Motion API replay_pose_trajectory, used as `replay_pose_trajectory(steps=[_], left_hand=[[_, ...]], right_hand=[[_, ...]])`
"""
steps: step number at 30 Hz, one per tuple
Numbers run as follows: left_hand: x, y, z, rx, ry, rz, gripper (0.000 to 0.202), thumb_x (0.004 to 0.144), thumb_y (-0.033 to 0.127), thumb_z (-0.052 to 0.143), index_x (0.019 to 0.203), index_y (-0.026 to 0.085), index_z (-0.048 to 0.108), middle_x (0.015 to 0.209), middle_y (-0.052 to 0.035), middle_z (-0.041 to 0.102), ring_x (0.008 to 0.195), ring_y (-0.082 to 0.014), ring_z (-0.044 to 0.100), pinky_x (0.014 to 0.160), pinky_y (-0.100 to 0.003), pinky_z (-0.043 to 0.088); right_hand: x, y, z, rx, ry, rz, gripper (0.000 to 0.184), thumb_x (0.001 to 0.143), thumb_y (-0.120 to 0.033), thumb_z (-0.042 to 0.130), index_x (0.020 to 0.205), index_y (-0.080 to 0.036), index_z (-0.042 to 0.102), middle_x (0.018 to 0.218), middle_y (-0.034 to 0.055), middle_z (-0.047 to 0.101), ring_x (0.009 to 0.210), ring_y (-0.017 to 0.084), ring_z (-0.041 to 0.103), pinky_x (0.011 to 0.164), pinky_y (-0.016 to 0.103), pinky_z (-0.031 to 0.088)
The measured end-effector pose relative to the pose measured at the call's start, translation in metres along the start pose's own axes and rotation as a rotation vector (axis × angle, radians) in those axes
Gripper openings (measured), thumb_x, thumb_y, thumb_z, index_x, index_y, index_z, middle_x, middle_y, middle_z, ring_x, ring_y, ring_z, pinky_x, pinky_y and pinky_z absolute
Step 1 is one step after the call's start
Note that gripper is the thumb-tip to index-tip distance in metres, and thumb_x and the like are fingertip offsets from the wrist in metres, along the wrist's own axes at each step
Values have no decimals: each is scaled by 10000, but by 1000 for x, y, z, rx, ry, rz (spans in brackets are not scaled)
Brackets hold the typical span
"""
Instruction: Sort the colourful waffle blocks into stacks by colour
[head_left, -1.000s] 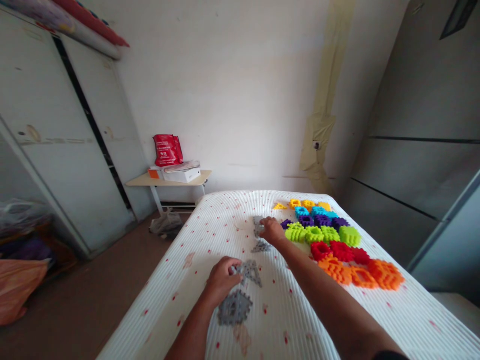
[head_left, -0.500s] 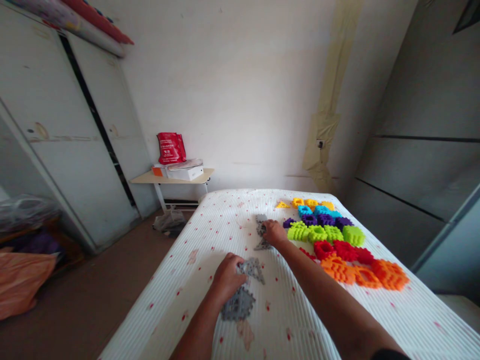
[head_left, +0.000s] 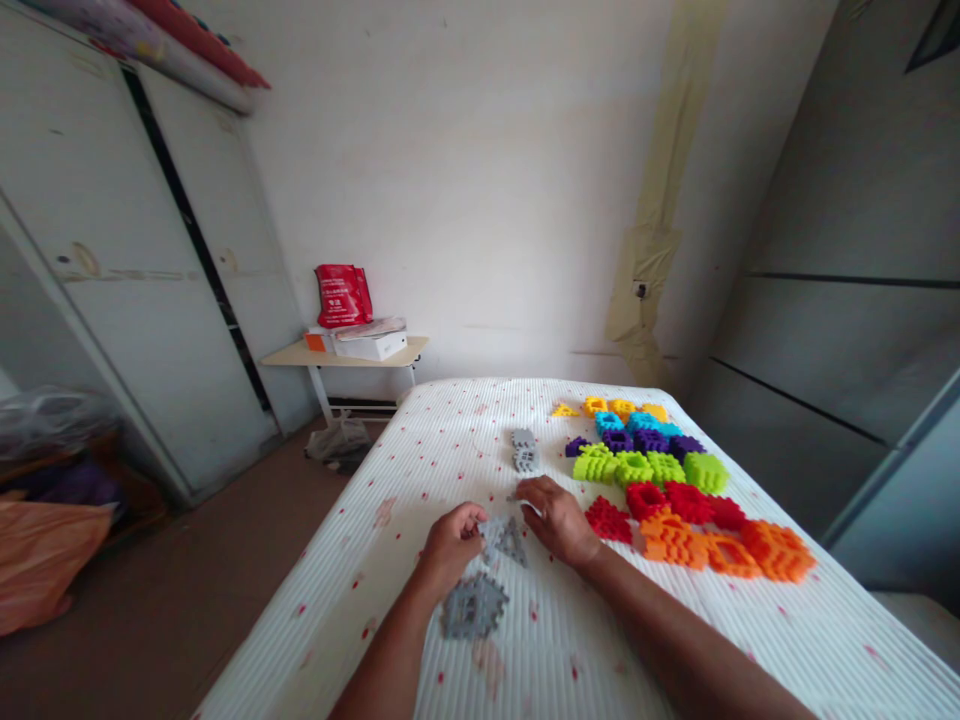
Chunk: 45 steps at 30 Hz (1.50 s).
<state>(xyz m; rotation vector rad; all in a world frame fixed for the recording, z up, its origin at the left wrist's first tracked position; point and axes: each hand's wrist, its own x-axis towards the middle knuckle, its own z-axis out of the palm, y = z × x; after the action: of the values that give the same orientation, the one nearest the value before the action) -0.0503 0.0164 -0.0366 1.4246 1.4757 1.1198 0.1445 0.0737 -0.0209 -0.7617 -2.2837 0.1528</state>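
Note:
My left hand is closed, thumb and fingers pinching the edge of a grey plastic building piece. Touching its right side is a grey triangular building piece, flat on the bed. Just beyond, my right hand has its fingers bent down over another grey building piece, of which only a small edge shows. Nearest me, below my left hand, lies a stack of grey notched square pieces. Two grey notched pieces sit farther up the bed.
On the bed's right, interlocking pieces stand in colour rows: yellow, blue, purple, green, red and orange. A small table with a red bag stands beyond the bed's left side.
My right hand has drawn back towards me from the far grey pieces, uncovering them, with a grey piece at its fingertips. My left hand has barely moved.

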Motion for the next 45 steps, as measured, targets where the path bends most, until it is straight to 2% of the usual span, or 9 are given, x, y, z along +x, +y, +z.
replay_pose_trajectory(steps=[5,8,11,16,22,28,32,37,45], left_hand=[[-1,6,-4,-135,0,-8,314,555,274,577,836,141,619,604,30,513,559,-109,464,554,-233,332],[-3,8,-6,-182,3,-25,421,549,271,602,950,142,598,586,49,498,512,-91,429,519,-222,298],[-5,10,-6,-235,-11,-53,487,545,226,613,1023,157,556,567,66,488,482,-77,407,501,-209,280],[-5,11,-6,-267,-28,-82,482,548,202,600,1023,169,524,559,78,472,460,-64,384,480,-203,262],[-5,10,-5,-315,16,-92,456,559,218,589,1006,155,524,553,67,520,457,-67,391,478,-208,280],[-4,10,-6,-383,124,-95,416,575,262,605,972,153,543,569,55,567,441,-61,387,466,-203,283],[-3,9,-5,-388,100,-100,389,576,264,609,942,144,560,542,62,555,424,-53,380,454,-199,275],[-1,7,-4,-395,93,-99,379,563,256,615,921,140,574,529,68,540,412,-46,376,447,-196,268],[-2,7,-4,-401,84,-94,365,566,260,614,912,148,578,533,65,535,419,-50,379,450,-196,270]], right_hand=[[-9,-10,4,59,-38,-82,260,780,-112,528,1020,-181,597,1036,96,639,975,177,584,847,307,473],[-7,-16,5,40,-95,-116,318,761,-124,576,1074,-179,580,1068,91,631,997,181,570,864,296,459],[-6,-23,3,-37,-161,-132,282,785,-166,583,1066,-189,587,1009,75,647,934,186,574,829,289,456],[-5,-33,1,-146,-235,-125,204,809,-183,552,1007,-193,601,859,54,650,826,178,569,736,264,443],[-7,-28,6,-50,-168,28,216,754,-152,598,966,-191,617,878,47,652,833,171,589,723,253,450],[3,6,-5,-128,-3,345,211,758,-160,603,964,-176,643,923,68,665,860,190,602,765,277,450],[11,19,-13,-201,-42,493,214,783,-195,580,982,-180,659,945,70,679,901,199,606,773,268,440],[15,19,-8,-288,-119,545,226,802,-242,550,987,-200,674,923,77,680,874,208,614,724,264,436],[14,24,5,-307,-175,540,228,784,-253,566,982,-224,676,920,77,668,859,200,615,699,255,425]])
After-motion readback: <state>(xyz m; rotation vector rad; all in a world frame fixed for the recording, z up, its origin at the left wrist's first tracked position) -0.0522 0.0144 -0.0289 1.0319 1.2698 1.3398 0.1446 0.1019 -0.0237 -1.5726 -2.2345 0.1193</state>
